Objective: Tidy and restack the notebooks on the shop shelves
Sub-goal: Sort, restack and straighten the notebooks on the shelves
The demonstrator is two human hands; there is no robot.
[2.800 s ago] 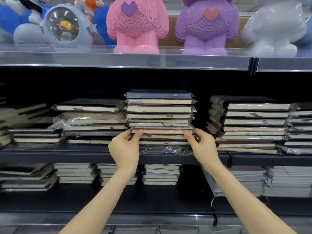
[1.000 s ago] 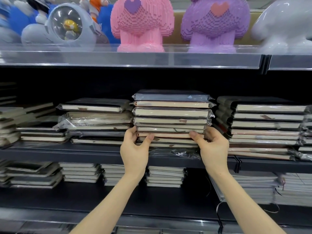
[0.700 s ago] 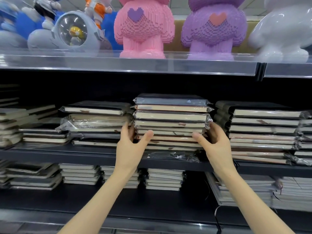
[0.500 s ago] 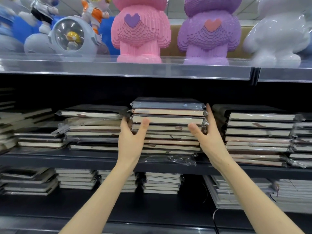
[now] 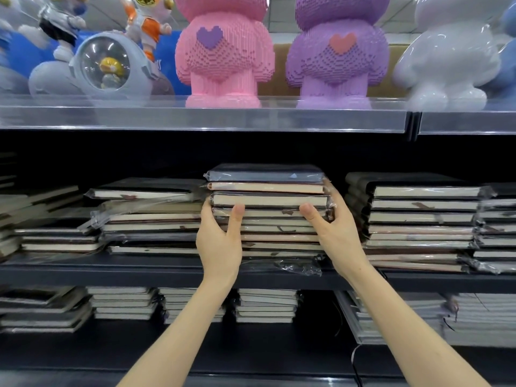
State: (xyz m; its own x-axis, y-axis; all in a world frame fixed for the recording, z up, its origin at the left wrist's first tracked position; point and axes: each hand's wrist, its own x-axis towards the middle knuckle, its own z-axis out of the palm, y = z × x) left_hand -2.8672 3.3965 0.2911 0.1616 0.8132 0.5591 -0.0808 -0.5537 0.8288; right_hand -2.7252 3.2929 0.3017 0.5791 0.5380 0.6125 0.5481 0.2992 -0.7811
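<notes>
A tall stack of plastic-wrapped notebooks (image 5: 268, 188) stands in the middle of the dark middle shelf (image 5: 139, 272). My left hand (image 5: 219, 241) presses against the stack's left side, thumb across its front edges. On the stack's right side my right hand (image 5: 335, 233) cups it, fingers reaching up along the side and thumb on the front. Both hands clasp the stack between them. A lower notebook stack (image 5: 150, 216) lies just left, and another stack (image 5: 421, 219) stands to the right.
Above, a clear-fronted shelf (image 5: 206, 118) carries pink (image 5: 223, 54) and purple (image 5: 337, 54) block figures and a white figure (image 5: 449, 60). The lower shelf holds more notebook piles (image 5: 265, 305). Loose plastic wrap (image 5: 296, 265) lies at the middle shelf's front edge.
Both hands have slid upward from the lower part of the middle stack to its upper half, and the right fingers now reach up its right side. The view tilted slightly upward.
</notes>
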